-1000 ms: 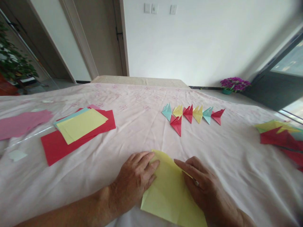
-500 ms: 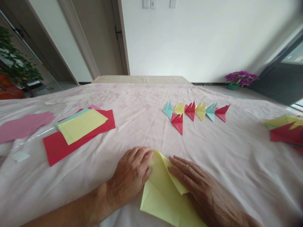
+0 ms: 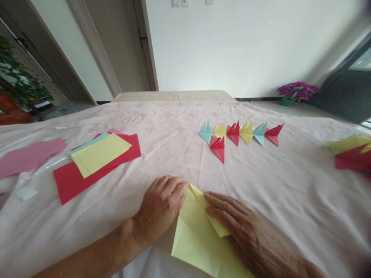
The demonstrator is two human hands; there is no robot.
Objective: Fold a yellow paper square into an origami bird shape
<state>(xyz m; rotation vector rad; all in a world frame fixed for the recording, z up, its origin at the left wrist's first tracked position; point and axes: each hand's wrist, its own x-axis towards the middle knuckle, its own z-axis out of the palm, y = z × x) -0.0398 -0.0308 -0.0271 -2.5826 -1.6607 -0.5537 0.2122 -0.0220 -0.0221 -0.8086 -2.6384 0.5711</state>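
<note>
Yellow paper lies at the near middle of the cloth-covered counter, flat apart from a narrow flap turned over along its right side. The left hand is loosely curled at the paper's far left corner, probably to keep it from sliding; whether its fingertips pinch the tip, I cannot tell. The right hand is open and flat, fingers straight and close together, resting on the flap's outer side without gripping it, seemingly to hold the fold down.

Farther off, right of the middle, six small folded pieces stand in a row: two teal, two yellow and two red. One red piece sits just nearer, under the row's left end, making seven in all. The row looks deliberate, perhaps so that they are easy to see and count.

To the left is one stack, with yellow sheets on top, teal ones showing beneath and red sheets at the bottom; the overlap hides the count. Pink sheets lie farther left, also uncountable, with one pale scrap nearer. At the right edge is one mixed pile of red, yellow and green paper, partly cut off.
</note>
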